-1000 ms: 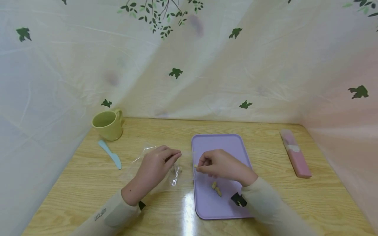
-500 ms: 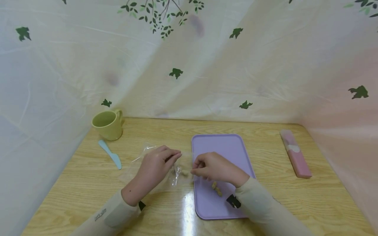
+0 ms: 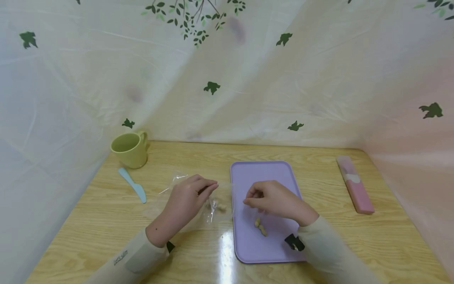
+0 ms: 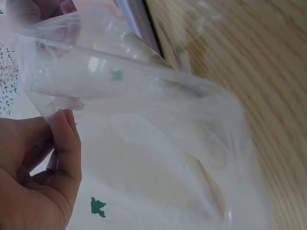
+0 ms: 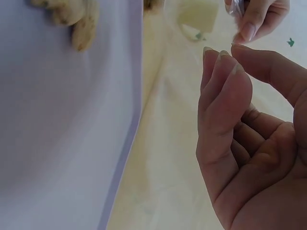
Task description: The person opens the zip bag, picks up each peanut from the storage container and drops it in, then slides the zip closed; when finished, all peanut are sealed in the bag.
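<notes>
My left hand [image 3: 189, 201] pinches the edge of a clear plastic bag [image 4: 144, 124] between thumb and fingers, holding its mouth up toward the right. Inside the bag, by the mouth, peanuts [image 3: 221, 208] in their shells show through the film. Over the purple tray [image 3: 262, 171] hovers my right hand [image 3: 274, 201], thumb tip close to the bent fingertips. The right wrist view shows a small gap there and nothing held. Beneath that hand, unshelled peanuts [image 5: 84, 28] lie on the tray.
A yellow-green mug [image 3: 129, 152] stands at the back left of the wooden table [image 3: 198, 252], with a light blue plastic knife [image 3: 133, 184] in front of it. On the right lies a long pink case [image 3: 354, 185]. A patterned cloth [image 3: 248, 106] surrounds the table.
The right hand carried a peanut left to the bag's mouth, let it go there, and has drawn back right over the tray. My left hand has stayed in place.
</notes>
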A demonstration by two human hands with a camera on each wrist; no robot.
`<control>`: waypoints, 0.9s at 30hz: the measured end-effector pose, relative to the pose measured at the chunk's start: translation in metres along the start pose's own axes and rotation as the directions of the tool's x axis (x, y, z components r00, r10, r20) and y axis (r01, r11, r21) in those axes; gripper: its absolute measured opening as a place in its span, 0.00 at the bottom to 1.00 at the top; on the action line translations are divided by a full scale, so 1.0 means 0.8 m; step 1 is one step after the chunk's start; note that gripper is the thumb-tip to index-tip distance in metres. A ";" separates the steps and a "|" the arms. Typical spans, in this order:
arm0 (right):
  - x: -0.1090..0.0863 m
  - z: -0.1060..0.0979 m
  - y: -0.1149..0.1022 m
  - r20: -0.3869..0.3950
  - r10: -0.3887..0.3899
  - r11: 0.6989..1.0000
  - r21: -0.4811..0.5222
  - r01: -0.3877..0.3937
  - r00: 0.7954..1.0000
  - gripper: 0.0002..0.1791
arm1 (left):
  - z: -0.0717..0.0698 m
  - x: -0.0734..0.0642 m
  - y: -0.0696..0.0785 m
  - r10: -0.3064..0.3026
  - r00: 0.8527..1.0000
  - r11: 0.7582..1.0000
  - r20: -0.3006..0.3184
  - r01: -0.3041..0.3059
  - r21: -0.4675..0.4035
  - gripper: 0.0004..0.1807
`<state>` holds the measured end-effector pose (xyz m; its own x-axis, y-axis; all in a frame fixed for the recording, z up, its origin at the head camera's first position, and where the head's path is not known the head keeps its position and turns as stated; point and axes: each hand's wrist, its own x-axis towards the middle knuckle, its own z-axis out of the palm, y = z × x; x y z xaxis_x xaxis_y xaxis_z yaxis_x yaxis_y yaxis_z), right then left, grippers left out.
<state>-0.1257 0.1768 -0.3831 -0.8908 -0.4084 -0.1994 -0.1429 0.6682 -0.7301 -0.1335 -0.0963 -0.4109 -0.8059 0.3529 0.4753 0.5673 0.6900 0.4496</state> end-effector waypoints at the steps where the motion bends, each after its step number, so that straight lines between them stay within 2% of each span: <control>1: -0.002 -0.002 0.003 -0.004 0.001 1.000 0.002 -0.001 1.000 0.09 | 0.000 0.000 0.000 -0.002 1.000 1.000 0.000 0.002 -0.001 0.06; 8: -0.011 -0.007 0.025 0.010 0.043 0.998 -0.050 -0.042 0.999 0.09 | 0.000 0.001 0.000 -0.003 1.000 1.000 -0.001 0.003 -0.001 0.06; 17: -0.013 0.003 0.050 0.052 0.056 0.991 -0.122 -0.049 0.997 0.08 | 0.001 0.002 0.000 -0.007 1.000 1.000 0.007 0.007 -0.004 0.07; 27: -0.005 0.018 0.058 0.068 0.062 0.980 -0.191 -0.048 0.996 0.18 | 0.002 0.002 0.001 -0.015 1.000 1.000 0.021 0.016 -0.010 0.06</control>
<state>-0.1229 0.2008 -0.4256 -0.8665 -0.4073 -0.2886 -0.1794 0.7936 -0.5814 -0.1348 -0.0938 -0.4111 -0.8179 0.3555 0.4523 0.5564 0.6890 0.4645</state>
